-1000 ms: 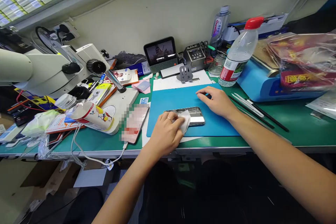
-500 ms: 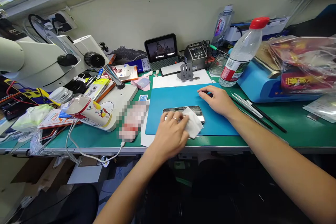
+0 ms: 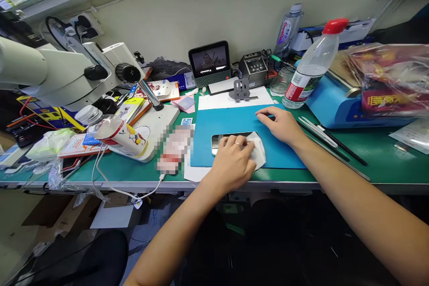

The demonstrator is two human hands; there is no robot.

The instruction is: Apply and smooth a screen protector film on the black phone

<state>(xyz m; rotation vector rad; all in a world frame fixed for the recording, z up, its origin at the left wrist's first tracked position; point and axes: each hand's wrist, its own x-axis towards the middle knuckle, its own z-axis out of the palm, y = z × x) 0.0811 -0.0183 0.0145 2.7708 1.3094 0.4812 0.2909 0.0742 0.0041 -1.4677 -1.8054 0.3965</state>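
On the blue mat (image 3: pixel 228 118) lies a smartphone (image 3: pixel 215 144) with a dark glossy face, crosswise in front of me. My left hand (image 3: pixel 235 161), a ring on one finger, presses a white wipe (image 3: pixel 258 151) onto the phone's right part. Its fingers are closed over the wipe and cover much of the phone. To the right, my right hand (image 3: pixel 282 126) rests on the mat with thumb and forefinger apart and nothing visible between them.
A microscope (image 3: pixel 67 71) and a tilted bottle (image 3: pixel 124 138) stand left; a cabled pixelated item (image 3: pixel 176 147) lies nearer. Tweezers (image 3: pixel 318 132) and a red-capped bottle (image 3: pixel 311 69) are at right. Behind the mat are a small screen (image 3: pixel 209 60) and a grey box (image 3: pixel 254 67).
My left hand and the wipe have slid right across the phone, uncovering some of its left end. My right hand stays on the mat. The whole view has shifted slightly.
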